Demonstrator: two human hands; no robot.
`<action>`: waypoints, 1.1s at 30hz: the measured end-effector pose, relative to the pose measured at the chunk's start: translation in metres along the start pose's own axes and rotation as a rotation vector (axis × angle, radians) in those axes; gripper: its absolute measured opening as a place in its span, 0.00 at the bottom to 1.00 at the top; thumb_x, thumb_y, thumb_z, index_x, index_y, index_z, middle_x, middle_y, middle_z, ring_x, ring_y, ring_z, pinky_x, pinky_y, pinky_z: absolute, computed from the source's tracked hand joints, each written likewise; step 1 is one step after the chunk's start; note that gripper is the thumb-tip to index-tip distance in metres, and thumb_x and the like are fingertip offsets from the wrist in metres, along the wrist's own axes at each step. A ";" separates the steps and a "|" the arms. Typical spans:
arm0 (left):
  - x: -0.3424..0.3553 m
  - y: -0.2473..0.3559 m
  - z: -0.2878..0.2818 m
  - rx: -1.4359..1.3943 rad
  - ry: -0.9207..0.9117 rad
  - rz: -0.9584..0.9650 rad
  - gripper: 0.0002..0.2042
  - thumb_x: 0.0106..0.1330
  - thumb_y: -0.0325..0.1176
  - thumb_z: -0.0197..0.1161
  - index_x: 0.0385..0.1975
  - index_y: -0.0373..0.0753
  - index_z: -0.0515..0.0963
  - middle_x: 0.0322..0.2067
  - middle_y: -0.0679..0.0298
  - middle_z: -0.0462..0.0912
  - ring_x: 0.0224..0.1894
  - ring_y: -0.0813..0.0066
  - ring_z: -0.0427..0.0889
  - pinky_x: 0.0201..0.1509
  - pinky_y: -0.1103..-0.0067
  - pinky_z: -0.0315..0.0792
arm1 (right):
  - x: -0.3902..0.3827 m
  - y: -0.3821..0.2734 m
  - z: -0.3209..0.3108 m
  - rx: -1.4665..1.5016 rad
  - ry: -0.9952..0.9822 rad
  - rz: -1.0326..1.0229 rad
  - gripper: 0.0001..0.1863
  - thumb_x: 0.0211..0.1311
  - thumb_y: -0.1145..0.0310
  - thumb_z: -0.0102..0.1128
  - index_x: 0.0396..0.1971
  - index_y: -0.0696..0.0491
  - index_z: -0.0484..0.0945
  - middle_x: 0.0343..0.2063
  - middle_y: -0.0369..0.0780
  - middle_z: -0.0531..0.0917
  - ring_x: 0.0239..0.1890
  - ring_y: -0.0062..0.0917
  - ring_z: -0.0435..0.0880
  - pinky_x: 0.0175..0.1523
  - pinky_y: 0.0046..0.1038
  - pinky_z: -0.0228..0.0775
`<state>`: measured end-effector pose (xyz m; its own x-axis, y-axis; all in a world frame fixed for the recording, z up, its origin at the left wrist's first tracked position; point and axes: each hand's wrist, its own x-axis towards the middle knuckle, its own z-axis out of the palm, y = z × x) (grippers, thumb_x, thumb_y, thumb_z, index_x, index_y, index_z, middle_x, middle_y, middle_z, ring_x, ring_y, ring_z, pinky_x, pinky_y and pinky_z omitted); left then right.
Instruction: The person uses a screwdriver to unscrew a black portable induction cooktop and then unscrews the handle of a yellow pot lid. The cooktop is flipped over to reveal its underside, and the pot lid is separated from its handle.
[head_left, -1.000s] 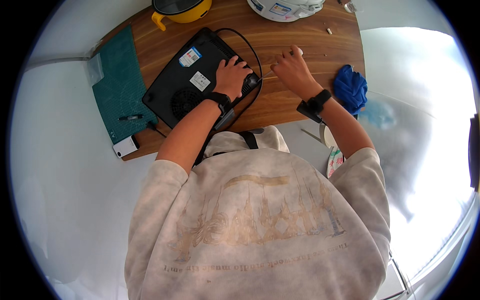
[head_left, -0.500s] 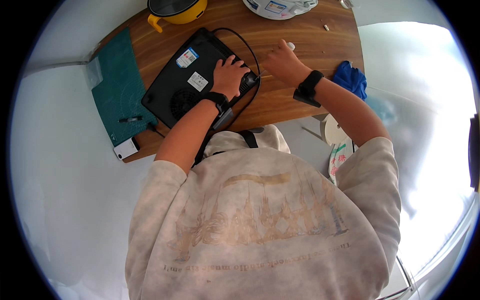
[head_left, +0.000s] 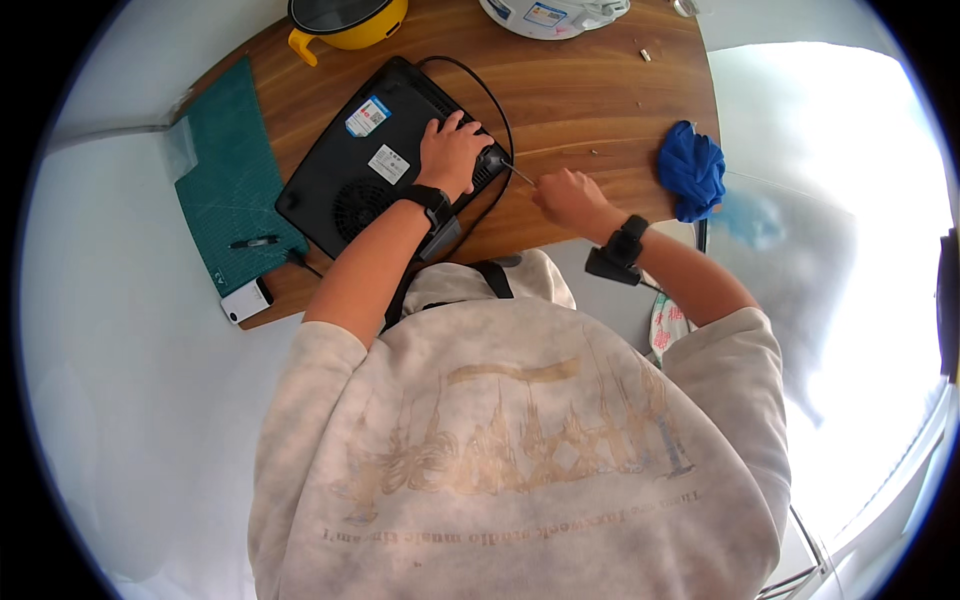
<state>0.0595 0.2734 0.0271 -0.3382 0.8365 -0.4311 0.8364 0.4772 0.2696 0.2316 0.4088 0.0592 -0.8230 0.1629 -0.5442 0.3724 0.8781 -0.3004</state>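
A black induction cooker [head_left: 330,165] lies upside down and slanted on the table, its round fan grille and white labels showing. My left hand [head_left: 452,152] rests on its right side, palm down with the fingers spread. In my closed right hand [head_left: 577,203] is a screwdriver [head_left: 517,173]; its thin metal shaft points left to the cooker's right corner, and the fist hides the handle. Whether the tip sits in a screw is too small to tell. A black power cord [head_left: 497,100] loops round that corner and passes near the shaft.
On the left lies a green cutting mat [head_left: 225,170] with a black pen [head_left: 254,242], beside a white phone-like object [head_left: 247,300]. Behind stand a yellow pot [head_left: 365,30] and a white appliance [head_left: 555,18]. A blue cloth [head_left: 690,170] hangs at the wooden table's [head_left: 590,100] right edge.
My right hand has swung down toward me, turning the screwdriver to a different slant. The left hand stays on the cooker. The whole view has shifted slightly.
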 end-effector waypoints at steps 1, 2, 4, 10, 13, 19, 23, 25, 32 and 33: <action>0.000 0.000 0.001 0.001 -0.001 0.001 0.41 0.35 0.26 0.80 0.58 0.57 0.78 0.66 0.70 0.71 0.73 0.65 0.59 0.72 0.60 0.56 | 0.000 -0.007 0.006 0.049 -0.010 0.044 0.11 0.59 0.64 0.62 0.29 0.59 0.83 0.31 0.52 0.85 0.37 0.46 0.87 0.40 0.43 0.80; 0.000 -0.001 0.001 0.002 0.000 0.001 0.41 0.35 0.26 0.80 0.58 0.57 0.78 0.66 0.70 0.71 0.73 0.65 0.59 0.72 0.60 0.56 | 0.002 -0.013 0.009 0.096 -0.019 0.087 0.12 0.60 0.63 0.62 0.29 0.59 0.83 0.31 0.53 0.85 0.37 0.47 0.86 0.40 0.44 0.80; 0.000 0.000 0.002 0.006 0.001 0.001 0.41 0.34 0.26 0.80 0.58 0.57 0.78 0.66 0.70 0.71 0.73 0.65 0.59 0.72 0.60 0.56 | 0.004 -0.025 0.012 0.283 -0.034 0.125 0.15 0.62 0.61 0.62 0.29 0.60 0.83 0.29 0.54 0.85 0.35 0.46 0.87 0.39 0.43 0.81; 0.000 0.000 0.001 0.033 -0.002 0.006 0.41 0.34 0.27 0.80 0.58 0.58 0.77 0.66 0.71 0.71 0.72 0.65 0.59 0.71 0.60 0.57 | 0.012 -0.043 0.022 1.049 -0.158 0.391 0.20 0.66 0.57 0.62 0.26 0.63 0.80 0.21 0.47 0.82 0.29 0.34 0.88 0.32 0.35 0.82; 0.002 -0.002 0.004 0.037 0.010 0.018 0.41 0.34 0.28 0.80 0.58 0.58 0.77 0.66 0.71 0.71 0.72 0.65 0.60 0.71 0.60 0.58 | 0.016 -0.045 0.029 1.420 -0.164 0.428 0.19 0.68 0.58 0.61 0.29 0.62 0.78 0.23 0.42 0.81 0.28 0.29 0.86 0.30 0.33 0.82; 0.001 -0.001 0.004 0.038 0.003 0.021 0.41 0.34 0.29 0.80 0.58 0.58 0.77 0.66 0.71 0.71 0.72 0.65 0.60 0.70 0.59 0.58 | 0.016 -0.044 0.031 1.640 -0.277 0.419 0.17 0.71 0.58 0.58 0.42 0.60 0.76 0.30 0.40 0.82 0.32 0.29 0.87 0.35 0.31 0.81; 0.001 0.000 0.001 0.048 -0.008 0.017 0.42 0.34 0.29 0.81 0.58 0.58 0.77 0.66 0.72 0.71 0.72 0.65 0.60 0.70 0.59 0.59 | 0.016 -0.044 0.031 1.674 -0.308 0.430 0.18 0.73 0.58 0.56 0.46 0.60 0.75 0.34 0.42 0.83 0.36 0.32 0.87 0.40 0.33 0.81; 0.001 -0.001 0.001 0.048 -0.009 0.019 0.42 0.34 0.29 0.81 0.58 0.58 0.77 0.66 0.72 0.71 0.72 0.65 0.60 0.70 0.59 0.59 | 0.016 -0.046 0.030 1.699 -0.302 0.452 0.18 0.74 0.58 0.55 0.46 0.60 0.75 0.35 0.43 0.83 0.36 0.33 0.87 0.42 0.34 0.81; 0.001 -0.002 0.002 0.028 0.017 0.036 0.42 0.32 0.29 0.81 0.57 0.58 0.77 0.65 0.72 0.72 0.72 0.64 0.61 0.69 0.59 0.59 | 0.014 -0.044 0.027 1.862 -0.342 0.417 0.18 0.75 0.59 0.52 0.48 0.60 0.74 0.36 0.45 0.83 0.40 0.34 0.86 0.47 0.36 0.79; 0.001 -0.003 0.002 0.026 0.027 0.039 0.42 0.32 0.28 0.81 0.57 0.58 0.78 0.65 0.72 0.72 0.72 0.64 0.61 0.69 0.59 0.60 | 0.013 -0.045 0.027 1.925 -0.338 0.412 0.17 0.75 0.60 0.52 0.47 0.60 0.74 0.36 0.44 0.82 0.40 0.34 0.85 0.48 0.37 0.79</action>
<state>0.0578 0.2722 0.0241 -0.3170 0.8614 -0.3970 0.8600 0.4375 0.2626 0.2154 0.3595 0.0447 -0.5696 -0.0866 -0.8173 0.5605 -0.7682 -0.3093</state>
